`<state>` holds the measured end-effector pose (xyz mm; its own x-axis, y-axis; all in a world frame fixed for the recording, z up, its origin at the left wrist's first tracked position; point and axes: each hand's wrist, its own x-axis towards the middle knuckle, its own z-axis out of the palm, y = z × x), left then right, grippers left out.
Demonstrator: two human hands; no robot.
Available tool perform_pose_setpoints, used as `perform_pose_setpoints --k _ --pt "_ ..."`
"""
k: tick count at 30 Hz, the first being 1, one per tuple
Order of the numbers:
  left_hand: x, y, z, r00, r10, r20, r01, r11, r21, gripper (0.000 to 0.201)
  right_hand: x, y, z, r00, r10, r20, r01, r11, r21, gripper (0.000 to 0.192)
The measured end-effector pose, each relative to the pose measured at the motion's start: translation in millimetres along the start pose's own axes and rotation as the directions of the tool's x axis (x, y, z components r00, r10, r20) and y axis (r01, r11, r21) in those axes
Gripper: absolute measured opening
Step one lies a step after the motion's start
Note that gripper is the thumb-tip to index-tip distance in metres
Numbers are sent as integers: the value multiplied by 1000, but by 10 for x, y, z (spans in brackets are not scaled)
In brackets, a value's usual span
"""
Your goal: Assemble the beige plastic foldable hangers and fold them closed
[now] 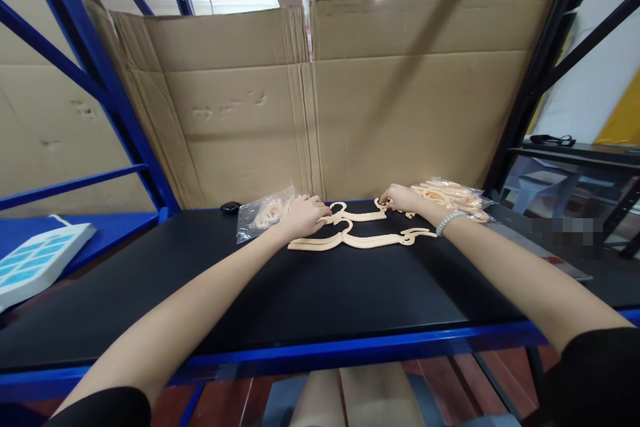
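Observation:
Two cream plastic hangers lie flat on the black shelf top, a far hanger and a near hanger. My left hand rests on the left ends of both, fingers curled over them. My right hand, with a bead bracelet on the wrist, pinches the right end of the far hanger. A clear bag of more hangers lies just left of my left hand. Another pile of hangers in clear plastic sits just behind my right hand.
Flattened cardboard sheets stand upright along the back of the shelf. A small black object lies by the left bag. Blue rack posts frame the left side; a white and blue box sits on the blue shelf at left.

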<state>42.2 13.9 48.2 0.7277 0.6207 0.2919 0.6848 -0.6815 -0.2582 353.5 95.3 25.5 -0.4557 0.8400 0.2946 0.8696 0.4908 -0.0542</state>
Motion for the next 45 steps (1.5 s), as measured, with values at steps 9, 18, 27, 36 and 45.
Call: perform_pose_setpoints --k 9,18,27,36,45 --pt "51 -52 131 998 -4 58 6 999 -31 15 31 115 92 1000 1 6 -1 997 -73 20" --pt "149 -77 252 995 -66 70 70 996 -57 16 70 169 206 1000 -14 -15 14 999 -31 16" --pt "258 -101 319 986 -130 102 144 977 -155 21 73 112 146 990 5 -140 12 993 118 7" --pt "325 -81 195 942 -276 -192 191 908 -372 9 -56 -58 -164 701 369 -610 -69 887 457 27" --pt "60 196 -91 889 -242 -389 35 882 -469 9 -638 -526 -485 655 591 -471 171 491 854 32"
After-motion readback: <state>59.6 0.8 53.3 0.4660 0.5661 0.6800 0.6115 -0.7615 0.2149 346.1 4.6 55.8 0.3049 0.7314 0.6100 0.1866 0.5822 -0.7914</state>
